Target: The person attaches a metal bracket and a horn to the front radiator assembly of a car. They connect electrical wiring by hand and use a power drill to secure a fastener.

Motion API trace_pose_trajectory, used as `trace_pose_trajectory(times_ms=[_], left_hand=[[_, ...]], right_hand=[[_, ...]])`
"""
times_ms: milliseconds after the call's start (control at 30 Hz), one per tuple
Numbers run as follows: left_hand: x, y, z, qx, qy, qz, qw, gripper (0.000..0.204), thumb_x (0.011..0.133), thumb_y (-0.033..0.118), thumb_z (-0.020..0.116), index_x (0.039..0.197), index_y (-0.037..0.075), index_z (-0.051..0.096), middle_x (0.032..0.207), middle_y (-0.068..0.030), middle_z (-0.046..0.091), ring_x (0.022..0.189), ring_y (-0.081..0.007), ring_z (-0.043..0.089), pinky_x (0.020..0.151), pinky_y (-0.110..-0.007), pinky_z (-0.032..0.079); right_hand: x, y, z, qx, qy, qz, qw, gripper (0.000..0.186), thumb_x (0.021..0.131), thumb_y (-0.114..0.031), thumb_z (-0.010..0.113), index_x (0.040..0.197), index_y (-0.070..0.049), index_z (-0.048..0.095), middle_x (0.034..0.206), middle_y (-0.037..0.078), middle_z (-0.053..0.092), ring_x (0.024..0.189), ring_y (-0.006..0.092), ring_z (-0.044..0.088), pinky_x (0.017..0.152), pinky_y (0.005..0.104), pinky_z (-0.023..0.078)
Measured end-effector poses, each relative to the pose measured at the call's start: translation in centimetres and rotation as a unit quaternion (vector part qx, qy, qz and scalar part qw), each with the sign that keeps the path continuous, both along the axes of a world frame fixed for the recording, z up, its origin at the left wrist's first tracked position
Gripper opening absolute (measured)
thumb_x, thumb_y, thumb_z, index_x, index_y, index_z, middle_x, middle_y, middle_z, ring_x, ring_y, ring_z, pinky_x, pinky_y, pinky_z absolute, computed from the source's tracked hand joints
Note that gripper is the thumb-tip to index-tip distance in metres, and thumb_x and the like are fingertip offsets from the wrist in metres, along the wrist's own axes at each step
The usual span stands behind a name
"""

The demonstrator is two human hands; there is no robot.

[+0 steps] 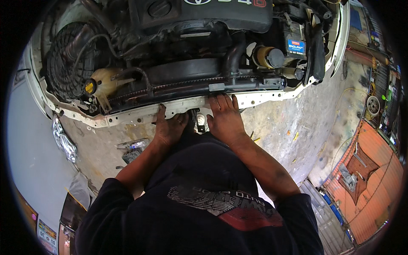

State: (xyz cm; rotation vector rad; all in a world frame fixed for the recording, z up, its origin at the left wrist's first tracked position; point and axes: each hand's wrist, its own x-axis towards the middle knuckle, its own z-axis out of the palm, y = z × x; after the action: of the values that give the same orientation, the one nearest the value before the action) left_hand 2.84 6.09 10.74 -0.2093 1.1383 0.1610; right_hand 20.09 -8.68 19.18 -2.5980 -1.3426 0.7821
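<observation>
At the front of an open engine bay runs a white metal crossmember (pixel 263 98) with several holes. My left hand (pixel 170 128) is at its lower edge, left of the middle. One finger reaches up onto the metal; the others bend in beside a dark bracket (pixel 199 126), their tips hidden. Farther right, my right hand (pixel 226 117) lies on the crossmember with fingers stretched over its upper edge, thumb apart. Nothing shows in its grip. Just behind the fingers is the black radiator top (pixel 187 88), with a small pale label near my right fingertips.
A yellowish coolant bottle (pixel 104 80) stands at left in the bay, a battery (pixel 295 42) at right. Below the car, a headlight (pixel 64 138) hangs at the left side. Loose parts (pixel 134 148) lie on the concrete floor (pixel 289 127). An orange panel (pixel 382 182) is at far right.
</observation>
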Motion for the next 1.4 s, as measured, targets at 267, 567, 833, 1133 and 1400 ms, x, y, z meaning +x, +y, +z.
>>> trace_pose_trajectory(times_ms=[267, 567, 833, 1133, 1400], left_hand=[[1.0, 0.1, 0.5, -0.003, 0.016, 0.006, 1.0, 0.058, 0.103, 0.051, 0.068, 0.142, 0.011, 0.053, 0.14, -0.0115, 0.058, 0.131, -0.0293, 0.057, 0.1, -0.039, 0.054], [-0.7, -0.4, -1.6, 0.044, 0.034, 0.005, 0.998, 0.048, 0.106, 0.044, 0.068, 0.137, 0.01, 0.056, 0.13, -0.0105, 0.063, 0.115, -0.0248, 0.061, 0.092, -0.033, 0.055], [-0.1, 0.3, 0.4, -0.006, -0.006, 0.013, 1.0, 0.042, 0.102, 0.042, 0.073, 0.129, 0.011, 0.064, 0.123, -0.0043, 0.068, 0.099, -0.0175, 0.062, 0.065, -0.027, 0.045], [-0.3, 0.6, -0.2, -0.053, -0.011, -0.017, 0.998, 0.046, 0.103, 0.046, 0.071, 0.129, 0.009, 0.063, 0.115, -0.0061, 0.069, 0.08, -0.0194, 0.059, 0.059, -0.028, 0.045], [-1.6, 0.3, 0.8, -0.024, -0.038, -0.023, 0.999, 0.041, 0.105, 0.044, 0.068, 0.126, 0.009, 0.064, 0.119, -0.006, 0.07, 0.093, -0.0189, 0.064, 0.066, -0.027, 0.049]], right_hand=[[-1.3, -1.4, 0.5, 0.022, 0.238, -0.236, 0.942, 0.04, 0.092, -0.013, 0.075, 0.128, 0.002, 0.065, 0.131, 0.018, 0.067, 0.129, 0.0308, 0.06, 0.109, 0.0424, 0.049], [-3.9, -3.4, -7.1, 0.395, 0.584, -0.648, 0.287, 0.052, 0.099, -0.031, 0.073, 0.142, -0.008, 0.056, 0.137, 0.012, 0.062, 0.133, 0.0312, 0.056, 0.12, 0.0548, 0.041], [-3.6, -2.0, -8.6, 0.392, 0.55, -0.688, 0.264, 0.049, 0.104, -0.032, 0.07, 0.143, -0.007, 0.055, 0.144, 0.014, 0.059, 0.133, 0.0332, 0.055, 0.121, 0.0498, 0.043], [-3.5, -1.3, -7.0, 0.396, 0.516, -0.687, 0.324, 0.048, 0.109, -0.025, 0.062, 0.149, -0.004, 0.049, 0.149, 0.022, 0.05, 0.137, 0.0356, 0.052, 0.12, 0.0506, 0.045], [-4.0, -1.5, -6.3, 0.368, 0.552, -0.703, 0.256, 0.047, 0.113, -0.028, 0.054, 0.151, -0.002, 0.047, 0.154, 0.02, 0.05, 0.144, 0.0352, 0.047, 0.127, 0.0536, 0.036]])
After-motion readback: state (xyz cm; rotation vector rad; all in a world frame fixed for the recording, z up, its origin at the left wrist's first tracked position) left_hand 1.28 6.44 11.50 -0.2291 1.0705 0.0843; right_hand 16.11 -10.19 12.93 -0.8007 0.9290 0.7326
